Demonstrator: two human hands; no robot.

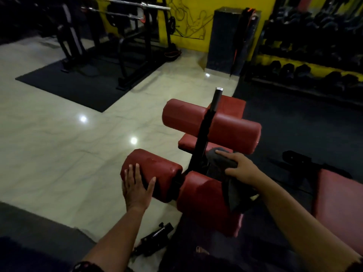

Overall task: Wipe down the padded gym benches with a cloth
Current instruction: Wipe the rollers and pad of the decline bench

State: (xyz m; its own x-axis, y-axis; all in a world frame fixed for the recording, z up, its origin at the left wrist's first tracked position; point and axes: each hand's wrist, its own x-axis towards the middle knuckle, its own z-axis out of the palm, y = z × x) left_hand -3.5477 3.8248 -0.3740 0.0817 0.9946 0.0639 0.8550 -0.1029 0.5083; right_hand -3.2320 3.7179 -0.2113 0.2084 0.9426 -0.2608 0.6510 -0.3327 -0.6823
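A red padded sit-up bench stands in front of me, with a lower left roller pad [157, 171], a lower right roller pad [204, 195], an upper roller pad [212, 124] and a flat red seat [231, 107] beyond. A black post [204, 134] rises between the rollers. My left hand [136, 188] rests flat with straight fingers on the end of the lower left roller. My right hand [238, 165] grips a dark grey cloth [218, 160] pressed against the bench just right of the post; part of the cloth hangs down over the lower right roller.
Another red pad [337, 201] lies at the right. A dumbbell rack [314, 55] lines the right wall, and a barbell rack [127, 36] stands on a dark mat at back left. A black pillar [224, 40] rises behind. A black metal part [155, 240] lies on the glossy tile floor.
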